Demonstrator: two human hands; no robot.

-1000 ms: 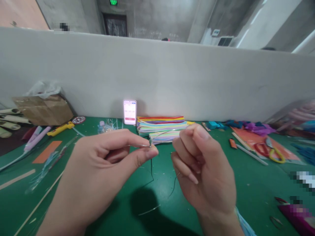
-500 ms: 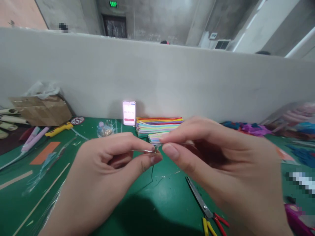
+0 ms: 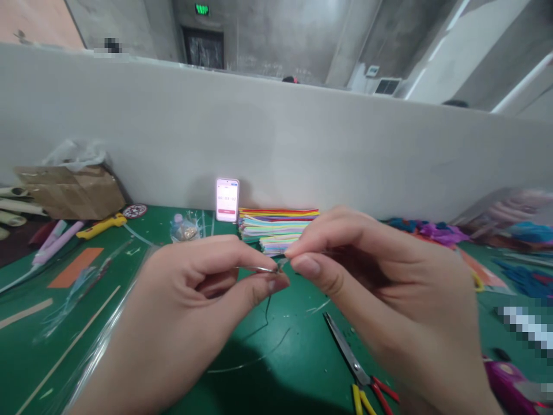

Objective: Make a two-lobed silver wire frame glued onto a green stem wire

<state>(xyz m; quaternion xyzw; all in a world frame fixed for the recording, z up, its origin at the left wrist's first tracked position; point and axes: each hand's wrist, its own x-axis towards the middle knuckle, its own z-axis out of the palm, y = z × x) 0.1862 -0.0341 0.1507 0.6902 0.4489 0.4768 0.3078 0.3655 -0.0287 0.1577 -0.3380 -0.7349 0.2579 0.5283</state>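
Observation:
Between thumb and forefinger, my left hand (image 3: 203,305) pinches a thin silvery wire (image 3: 258,269). A dark thin strand (image 3: 267,311) hangs down below those fingertips. My right hand (image 3: 380,300) is closed in a pinch close beside it, on a small clear piece (image 3: 283,263) at the wire's end; its exact kind is too small to tell. The tips of both hands nearly meet over the green table. Below them lies a pair of scissors (image 3: 349,349), with red and yellow handles next to it at the lower edge.
A lit phone (image 3: 227,200) leans on the white partition (image 3: 276,144). Bundled coloured pipe cleaners (image 3: 279,230) lie beside it. At left are a cardboard box (image 3: 71,193), a yellow glue gun (image 3: 101,225), an orange strip (image 3: 75,268) and thin sticks. Purple and blue material (image 3: 444,231) sits at right.
My right hand has shifted slightly left in view, and its fingertips sit a little farther from the left ones. A thin curved strand now shows on the table below. The view has tilted slightly.

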